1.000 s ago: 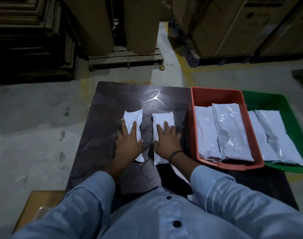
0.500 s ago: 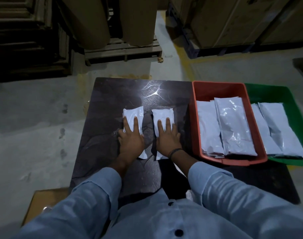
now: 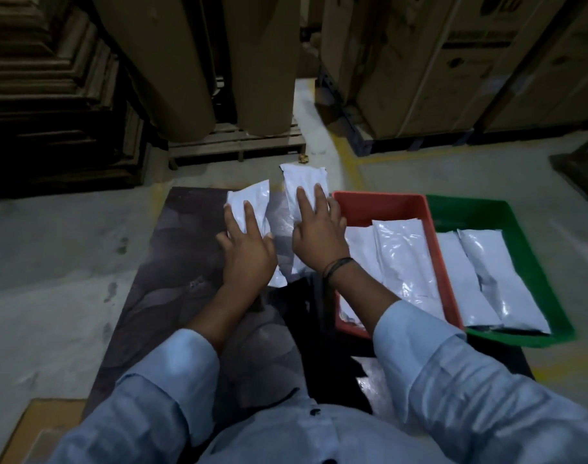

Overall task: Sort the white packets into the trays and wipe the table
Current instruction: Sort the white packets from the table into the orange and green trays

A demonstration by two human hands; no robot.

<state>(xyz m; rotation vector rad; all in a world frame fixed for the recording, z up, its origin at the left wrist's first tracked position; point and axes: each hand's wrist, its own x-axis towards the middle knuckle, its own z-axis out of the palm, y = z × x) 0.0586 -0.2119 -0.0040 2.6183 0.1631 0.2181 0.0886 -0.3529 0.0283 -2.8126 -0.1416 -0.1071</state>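
Note:
My left hand point(image 3: 249, 251) grips a white packet point(image 3: 250, 204) and holds it tilted above the dark table point(image 3: 182, 262). My right hand point(image 3: 319, 237) grips a second white packet point(image 3: 304, 180), lifted near the table's far edge beside the red tray point(image 3: 379, 199). White packets point(image 3: 405, 262) lie lengthwise in the red tray. The green tray point(image 3: 470, 209) to its right holds more white packets point(image 3: 487, 279). Both trays sit on the right side of the table.
Behind the table, big brown rolls point(image 3: 262, 61) stand on a wooden pallet point(image 3: 235, 145). Large cardboard boxes point(image 3: 420, 61) stand at the back right. A flat cardboard box point(image 3: 34, 426) lies on the concrete floor at the near left.
Both hands were pressed flat on the two packets on the table; now they have taken hold of them and lifted them up, forward and to the right.

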